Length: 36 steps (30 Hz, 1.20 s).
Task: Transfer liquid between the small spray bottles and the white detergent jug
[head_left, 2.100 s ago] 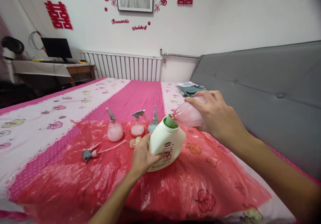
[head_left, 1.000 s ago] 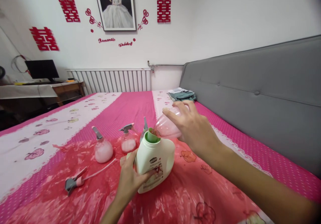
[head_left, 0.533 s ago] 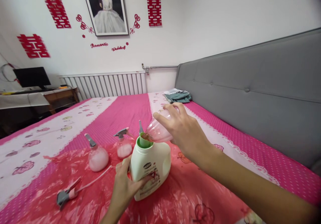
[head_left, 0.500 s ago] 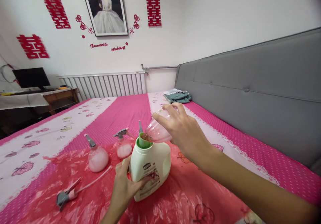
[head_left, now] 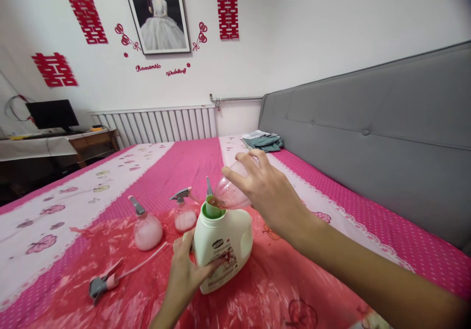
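My left hand [head_left: 187,270] is wrapped round the lower side of a pale green detergent jug [head_left: 235,240], which stands on a red plastic sheet. In the jug's mouth sits a green spout [head_left: 212,211]. My right hand [head_left: 263,186] grips a clear pink bottle [head_left: 228,191] from above and holds it tipped, its neck at the green spout. Whether liquid is flowing there I cannot tell. Left of the jug stand two pink spray bottles, one [head_left: 147,233] nearer and one [head_left: 185,218] beside the jug, both holding whitish contents. A loose grey-and-pink spray head [head_left: 105,282] with a tube lies at the left.
The red plastic sheet [head_left: 121,309] covers the near part of a pink patterned bed [head_left: 184,167]. Folded clothes [head_left: 263,142] lie at the far side by the grey headboard [head_left: 368,113]. A desk with a monitor [head_left: 53,115] stands at the far left.
The view has shifted slightly, so everything sits a little further right. Both hands keep their grips, and the pink bottle stays tipped at the jug's mouth.
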Motion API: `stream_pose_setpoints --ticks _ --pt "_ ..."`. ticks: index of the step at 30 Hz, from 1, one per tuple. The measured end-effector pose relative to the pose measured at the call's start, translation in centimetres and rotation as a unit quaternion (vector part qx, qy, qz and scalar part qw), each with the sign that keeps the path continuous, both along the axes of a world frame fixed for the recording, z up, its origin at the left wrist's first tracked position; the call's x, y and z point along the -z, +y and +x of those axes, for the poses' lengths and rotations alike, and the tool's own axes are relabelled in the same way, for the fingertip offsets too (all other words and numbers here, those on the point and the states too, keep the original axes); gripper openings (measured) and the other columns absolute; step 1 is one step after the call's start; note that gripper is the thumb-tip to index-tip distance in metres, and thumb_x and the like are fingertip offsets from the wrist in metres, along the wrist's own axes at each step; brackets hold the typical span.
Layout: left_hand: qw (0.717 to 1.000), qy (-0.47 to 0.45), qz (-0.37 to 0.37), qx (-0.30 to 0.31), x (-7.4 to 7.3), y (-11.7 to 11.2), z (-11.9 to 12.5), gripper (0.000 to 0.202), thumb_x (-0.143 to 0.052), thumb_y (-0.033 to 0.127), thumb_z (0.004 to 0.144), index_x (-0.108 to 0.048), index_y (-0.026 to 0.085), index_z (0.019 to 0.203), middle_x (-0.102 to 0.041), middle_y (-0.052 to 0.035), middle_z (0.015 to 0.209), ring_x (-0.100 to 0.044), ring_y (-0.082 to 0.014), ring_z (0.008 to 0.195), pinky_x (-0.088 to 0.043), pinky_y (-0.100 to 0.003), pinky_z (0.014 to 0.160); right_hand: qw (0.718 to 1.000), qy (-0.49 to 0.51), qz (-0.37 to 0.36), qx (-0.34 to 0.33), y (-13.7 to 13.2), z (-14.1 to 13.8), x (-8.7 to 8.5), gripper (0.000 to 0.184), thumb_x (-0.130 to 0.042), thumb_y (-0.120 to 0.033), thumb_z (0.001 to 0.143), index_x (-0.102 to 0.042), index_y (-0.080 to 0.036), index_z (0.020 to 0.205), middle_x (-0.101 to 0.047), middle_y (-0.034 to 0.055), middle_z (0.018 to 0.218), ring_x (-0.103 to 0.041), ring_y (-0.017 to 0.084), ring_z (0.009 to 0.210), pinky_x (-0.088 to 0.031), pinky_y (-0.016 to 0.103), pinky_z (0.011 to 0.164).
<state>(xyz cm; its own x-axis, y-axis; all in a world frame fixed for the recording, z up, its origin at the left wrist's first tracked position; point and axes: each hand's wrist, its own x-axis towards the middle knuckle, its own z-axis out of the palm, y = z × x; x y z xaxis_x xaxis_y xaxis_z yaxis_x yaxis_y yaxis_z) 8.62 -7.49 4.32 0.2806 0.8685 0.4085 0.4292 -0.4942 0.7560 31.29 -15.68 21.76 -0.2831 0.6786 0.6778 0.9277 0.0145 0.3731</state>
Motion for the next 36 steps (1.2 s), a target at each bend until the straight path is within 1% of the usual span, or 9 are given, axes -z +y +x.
stream_pose_setpoints --ticks 5,9,16,20,25,28,32,36 --pt "1.0 0.008 -0.005 -0.006 0.3 0.0 -0.1 0.071 -0.088 0.058 0.063 -0.07 0.018 0.118 -0.074 -0.0119 0.105 -0.068 -0.0384 0.102 -0.059 -0.054 0.089 1.0 -0.002 -0.004 -0.012 -0.1 -0.1 -0.3 0.062 -0.049 0.013 0.084 -0.062 -0.024 0.133 -0.064 0.0127 0.137 -0.056 0.035 0.126 -0.06 0.03 0.064" --pt "1.0 -0.003 -0.003 0.003 0.2 -0.1 0.0 0.068 -0.087 0.058 0.064 -0.071 0.017 0.116 -0.074 -0.013 0.108 -0.068 -0.0392 0.103 -0.06 -0.052 0.088 1.0 -0.022 -0.003 -0.016 0.0 -0.2 -0.5 0.064 -0.047 0.013 0.085 -0.062 -0.024 0.134 -0.065 0.0126 0.137 -0.056 0.035 0.127 -0.059 0.029 0.064" --pt "1.0 -0.012 -0.006 0.006 -0.3 -0.3 0.1 0.07 -0.088 0.057 0.063 -0.071 0.018 0.118 -0.074 -0.014 0.111 -0.069 -0.0399 0.103 -0.06 -0.053 0.087 0.998 -0.062 -0.015 -0.02 0.1 -0.4 -1.3 0.065 -0.047 0.015 0.083 -0.064 -0.022 0.133 -0.066 0.0115 0.136 -0.057 0.035 0.127 -0.059 0.029 0.065" --pt "1.0 -0.012 -0.008 0.001 -0.4 -0.4 0.1 0.072 -0.089 0.055 0.062 -0.071 0.018 0.121 -0.074 -0.0131 0.11 -0.069 -0.0393 0.101 -0.06 -0.053 0.086 0.996 -0.079 -0.024 -0.02 0.1 -0.4 -1.6 0.068 -0.048 0.016 0.081 -0.062 -0.022 0.135 -0.064 0.0115 0.141 -0.056 0.035 0.129 -0.058 0.029 0.063" --pt "1.0 -0.011 -0.014 0.007 0.0 -0.2 0.0 0.074 -0.09 0.054 0.062 -0.069 0.018 0.123 -0.074 -0.0132 0.111 -0.069 -0.0393 0.102 -0.06 -0.053 0.088 0.995 -0.094 -0.03 -0.019 0.1 -0.5 -1.8 0.067 -0.05 0.015 0.079 -0.062 -0.019 0.135 -0.062 0.0134 0.143 -0.057 0.034 0.127 -0.062 0.032 0.068" --pt "1.0 -0.007 -0.018 0.011 0.1 -0.2 -0.1 0.075 -0.089 0.054 0.063 -0.068 0.018 0.125 -0.074 -0.0134 0.112 -0.069 -0.0393 0.102 -0.059 -0.054 0.089 0.994 -0.101 -0.03 -0.023 0.1 -0.5 -1.9 0.068 -0.048 0.016 0.078 -0.06 -0.017 0.136 -0.063 0.0134 0.142 -0.057 0.035 0.13 -0.063 0.032 0.07" --pt "1.0 -0.005 -0.017 0.015 0.0 -0.3 0.0 0.072 -0.088 0.055 0.066 -0.068 0.017 0.125 -0.073 -0.0135 0.112 -0.068 -0.0392 0.104 -0.058 -0.053 0.09 0.994 -0.101 -0.037 -0.029 0.2 -0.3 -1.9 0.067 -0.048 0.016 0.079 -0.057 -0.016 0.137 -0.061 0.0142 0.144 -0.055 0.034 0.133 -0.064 0.035 0.08" --pt "1.0 -0.003 -0.006 0.006 0.1 -0.1 -0.1 0.074 -0.088 0.056 0.065 -0.068 0.018 0.126 -0.073 -0.0136 0.114 -0.067 -0.0402 0.108 -0.056 -0.054 0.093 0.994 -0.096 -0.045 -0.037 0.4 0.0 -1.7 0.063 -0.046 0.016 0.08 -0.055 -0.015 0.135 -0.059 0.0157 0.146 -0.055 0.034 0.134 -0.064 0.037 0.086"
